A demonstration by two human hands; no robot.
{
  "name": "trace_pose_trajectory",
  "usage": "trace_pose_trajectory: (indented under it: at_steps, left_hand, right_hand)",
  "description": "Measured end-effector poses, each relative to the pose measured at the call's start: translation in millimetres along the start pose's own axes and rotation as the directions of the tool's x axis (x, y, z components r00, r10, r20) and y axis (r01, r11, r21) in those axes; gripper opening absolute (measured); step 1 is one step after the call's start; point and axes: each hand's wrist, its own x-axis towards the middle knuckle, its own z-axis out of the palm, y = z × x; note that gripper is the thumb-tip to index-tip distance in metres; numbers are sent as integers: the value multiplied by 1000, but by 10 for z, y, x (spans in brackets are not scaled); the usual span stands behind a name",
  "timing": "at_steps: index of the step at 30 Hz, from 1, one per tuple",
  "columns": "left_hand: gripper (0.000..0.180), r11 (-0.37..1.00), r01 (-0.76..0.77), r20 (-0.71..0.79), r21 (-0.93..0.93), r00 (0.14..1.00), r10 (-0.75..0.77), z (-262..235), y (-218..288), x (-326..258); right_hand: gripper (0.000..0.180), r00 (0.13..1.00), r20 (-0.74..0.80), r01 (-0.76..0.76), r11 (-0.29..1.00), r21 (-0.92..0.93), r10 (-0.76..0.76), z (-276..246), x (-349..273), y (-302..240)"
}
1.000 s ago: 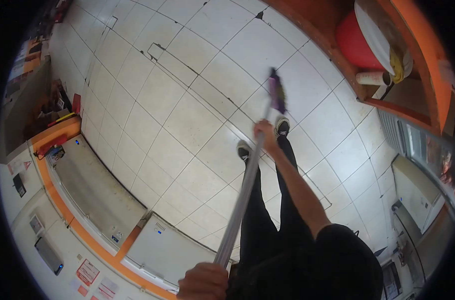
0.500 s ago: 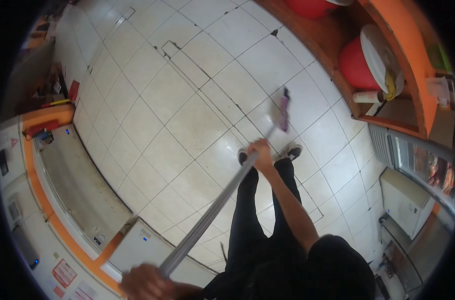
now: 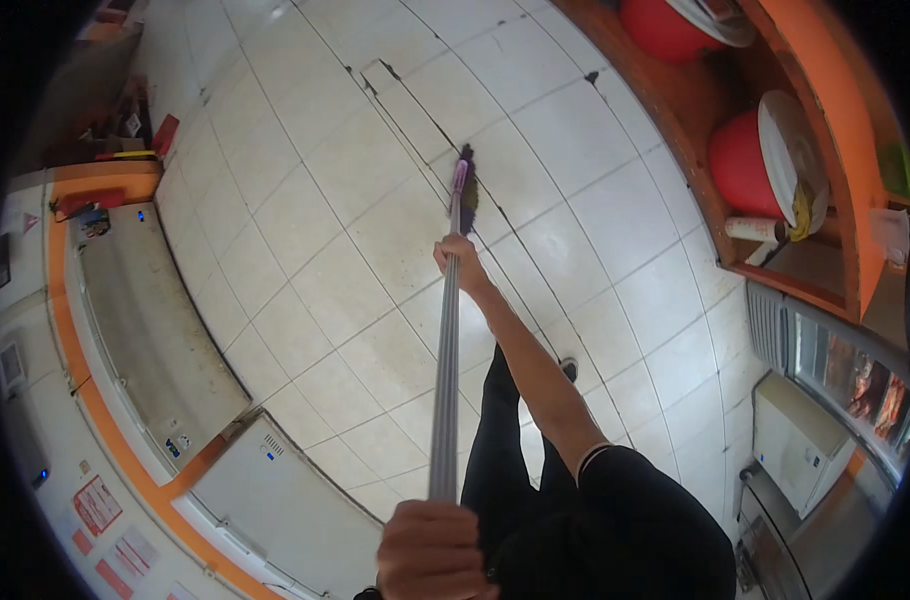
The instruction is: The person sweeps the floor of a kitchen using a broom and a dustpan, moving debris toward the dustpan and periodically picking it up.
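Observation:
Both my hands grip a broom with a long grey handle. My left hand is wrapped round the handle's upper end, close to my body. Farther down, near the head, my right hand closes round the handle with the arm stretched out. The purple broom head has dark bristles along its right side and is at the tiled floor, beside dark grout lines. Small specks lie on the tiles left of my right hand.
An orange shelf on the right holds red tubs with white lids. Below it stand a glass-fronted cabinet and a white appliance. White chest freezers line the left side. My shoe shows beside my right forearm.
The broom head has swung left and farther away from my feet. My right hand went left and forward; my left hand moved right, so the handle now stands nearly upright in the picture.

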Motion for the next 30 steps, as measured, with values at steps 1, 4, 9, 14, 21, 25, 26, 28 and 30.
trace_pose_trajectory:
  at_steps: [1, 4, 9, 14, 21, 25, 26, 28, 30]
  left_hand:
    - [32, 1000, -14, 14, 23, 1000, 13, 70, 91, 37]
    - [29, 993, -103, 67, 50, 993, 100, 294, 522, 161]
    - [15, 926, -247, -80, 285, 957, 280, 630, 1173, 132]
    - [36, 970, -240, 70, 46, 969, 236, 1001, 1643, 277]
    - [86, 782, 491, -354, 385, 861, -366, -30, -151, -1243]
    - [50, 650, 685, -479, 330, 715, -510, 57, -975, -2028]
    - [35, 573, 755, -387, 319, 656, -648, 96, -1093, -2097]
    - [13, 538, 822, -606, 187, 528, -596, 129, -1142, -2369]
    - [16, 475, 870, -737, 135, 409, -538, 201, -1396, -3127]
  right_hand:
    - [24, 995, 54, -86, 996, 36, 84, -74, 115, -63]
    - [21, 988, 98, -128, 988, 87, 119, -323, 127, -558]
    - [21, 999, -49, 4, 991, 131, 2, -290, -328, -2411]
    - [31, 955, 71, -297, 929, 223, 288, -886, -610, -3319]
    - [30, 720, 681, -437, 851, 292, 136, -1235, -626, -3203]
    - [31, 461, 885, -561, 749, 351, -70, -860, -539, -3288]
    - [27, 411, 905, -582, 734, 350, -106, -722, -480, -3313]
    - [23, 338, 932, -610, 723, 324, -132, -560, -297, -3452]
    - [19, 591, 798, -672, 473, 570, -122, -446, -41, -3768]
